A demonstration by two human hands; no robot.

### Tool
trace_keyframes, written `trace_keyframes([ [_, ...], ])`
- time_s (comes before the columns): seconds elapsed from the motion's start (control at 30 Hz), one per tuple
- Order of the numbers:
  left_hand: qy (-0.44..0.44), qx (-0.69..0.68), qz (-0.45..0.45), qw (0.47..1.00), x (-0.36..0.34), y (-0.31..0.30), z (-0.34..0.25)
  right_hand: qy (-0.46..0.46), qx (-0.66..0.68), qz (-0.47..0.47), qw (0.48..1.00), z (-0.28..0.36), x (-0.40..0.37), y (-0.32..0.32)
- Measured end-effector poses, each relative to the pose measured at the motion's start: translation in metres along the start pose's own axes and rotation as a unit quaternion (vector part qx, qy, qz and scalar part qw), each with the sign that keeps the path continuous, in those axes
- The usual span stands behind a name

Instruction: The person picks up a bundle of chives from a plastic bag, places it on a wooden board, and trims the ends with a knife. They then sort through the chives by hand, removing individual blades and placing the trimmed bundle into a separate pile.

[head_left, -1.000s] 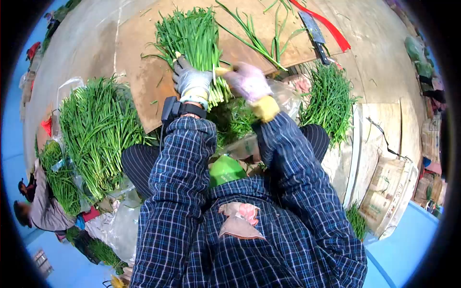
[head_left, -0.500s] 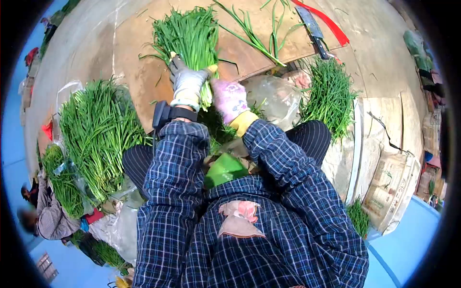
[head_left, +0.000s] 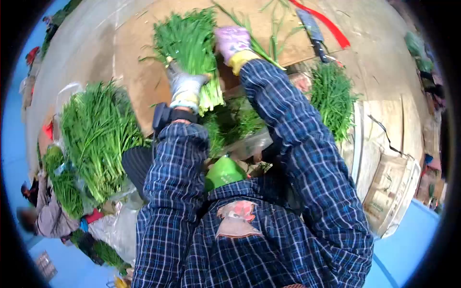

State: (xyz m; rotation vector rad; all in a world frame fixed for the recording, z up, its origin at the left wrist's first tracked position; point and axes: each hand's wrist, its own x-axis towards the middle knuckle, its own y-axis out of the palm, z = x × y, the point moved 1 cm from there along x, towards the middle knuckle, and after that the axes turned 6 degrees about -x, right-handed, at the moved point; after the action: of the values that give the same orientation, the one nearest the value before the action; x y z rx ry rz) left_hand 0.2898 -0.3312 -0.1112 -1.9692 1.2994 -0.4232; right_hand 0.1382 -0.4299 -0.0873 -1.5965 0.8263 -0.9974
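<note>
My left hand [head_left: 185, 85], in a grey glove, grips a bunch of green chives [head_left: 189, 45] near its pale cut ends, held over a brown wooden board [head_left: 139, 72]. My right hand [head_left: 231, 41], in a purple glove with a yellow cuff, reaches out over the board beside the bunch's leafy part, above a few loose chive stalks [head_left: 261, 45]. Its fingers are blurred and I cannot tell whether they hold anything.
A large chive pile [head_left: 98, 129] lies to my left and another chive pile [head_left: 331, 96] to my right. A cleaver [head_left: 313, 33] and a red strip [head_left: 326, 24] lie at the board's far right. Clear plastic bag [head_left: 245, 144] near my lap. A person [head_left: 43, 216] crouches at lower left.
My right hand has left the bunch's cut ends and stretched forward over the board. My left hand keeps hold of the bunch, which has barely shifted.
</note>
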Motion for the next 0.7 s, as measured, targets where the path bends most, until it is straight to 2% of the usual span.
trace_keyframes([
  [0.03, 0.021, -0.012, -0.011, 1.000, -0.001, 0.003, 0.000, 0.017, 0.003, -0.079, 0.997, -0.004, 0.011, 0.007],
  [0.1, -0.037, 0.012, 0.017, 0.999, -0.002, -0.001, -0.008, 0.046, 0.042, -0.059, 0.996, -0.017, 0.013, -0.010],
  [0.17, -0.032, 0.007, 0.018, 0.999, -0.003, -0.003, -0.008, 0.165, 0.127, -0.059, 0.976, -0.042, -0.010, -0.027],
  [0.23, -0.040, 0.030, 0.009, 0.999, -0.002, 0.000, -0.008, 0.285, 0.170, 0.025, 0.943, -0.070, -0.053, -0.042],
  [0.3, -0.050, 0.055, 0.004, 0.997, -0.003, 0.002, -0.009, 0.329, 0.118, 0.219, 0.911, -0.086, -0.077, -0.039],
  [0.37, -0.021, 0.067, -0.001, 0.998, -0.005, 0.000, -0.012, 0.311, 0.075, 0.194, 0.928, -0.085, -0.095, -0.008],
  [0.4, -0.029, 0.068, -0.008, 0.997, -0.008, 0.000, -0.014, 0.331, 0.095, 0.204, 0.916, -0.078, -0.093, -0.010],
  [0.43, -0.038, 0.042, 0.004, 0.998, -0.007, -0.002, -0.014, 0.289, 0.087, 0.174, 0.937, -0.077, -0.093, 0.004],
  [0.57, -0.021, 0.037, -0.009, 0.999, -0.005, 0.000, -0.008, 0.217, 0.122, 0.168, 0.954, -0.062, -0.083, 0.011],
  [0.63, -0.044, 0.053, 0.002, 0.998, -0.005, -0.003, -0.013, 0.200, 0.299, 0.164, 0.919, -0.030, -0.080, -0.001],
  [0.7, -0.046, 0.051, 0.000, 0.998, -0.007, -0.002, -0.015, 0.132, 0.359, 0.165, 0.909, 0.006, -0.094, -0.010],
])
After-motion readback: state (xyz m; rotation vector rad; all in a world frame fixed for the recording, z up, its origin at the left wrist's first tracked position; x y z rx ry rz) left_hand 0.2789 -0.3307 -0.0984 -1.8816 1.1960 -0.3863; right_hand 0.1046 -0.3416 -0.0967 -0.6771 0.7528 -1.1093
